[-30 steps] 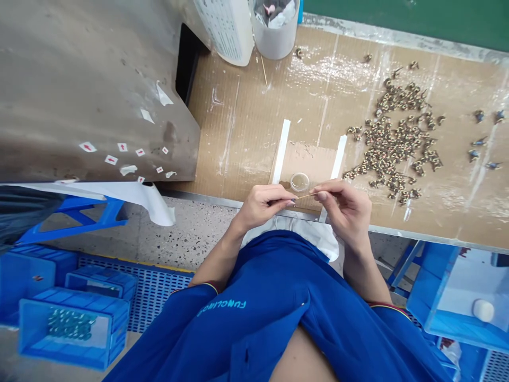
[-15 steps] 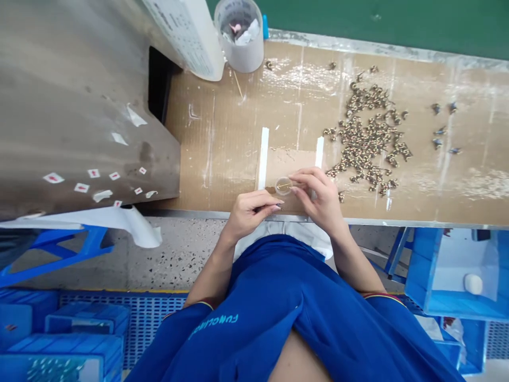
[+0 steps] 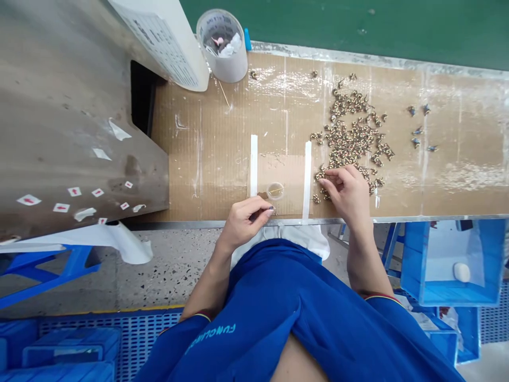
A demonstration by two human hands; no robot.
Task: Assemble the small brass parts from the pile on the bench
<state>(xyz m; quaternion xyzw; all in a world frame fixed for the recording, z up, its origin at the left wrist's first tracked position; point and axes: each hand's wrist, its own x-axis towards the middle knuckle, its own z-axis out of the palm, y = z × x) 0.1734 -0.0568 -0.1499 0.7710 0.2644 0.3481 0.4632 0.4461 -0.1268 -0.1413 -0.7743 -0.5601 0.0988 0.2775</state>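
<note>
My left hand sits at the cardboard's front edge, just below a small clear round dish. Its thumb and fingers pinch together on a tiny dark item, too small to name. A thin stick lies inside the dish. My right hand rests at the lower edge of a loose pile of small brass parts, its fingertips among them. Whether those fingers hold a part is hidden. Several darker parts lie apart, farther right.
White tape strips flank the dish on the cardboard-covered bench. A plastic cup and white ribbed panel stand behind. A grey metal housing lies left; a blue crate sits below right, past the bench's metal edge.
My right hand has let go of the thin stick, which now lies in the dish, and has moved right to the brass pile. My left hand has stayed near the dish.
</note>
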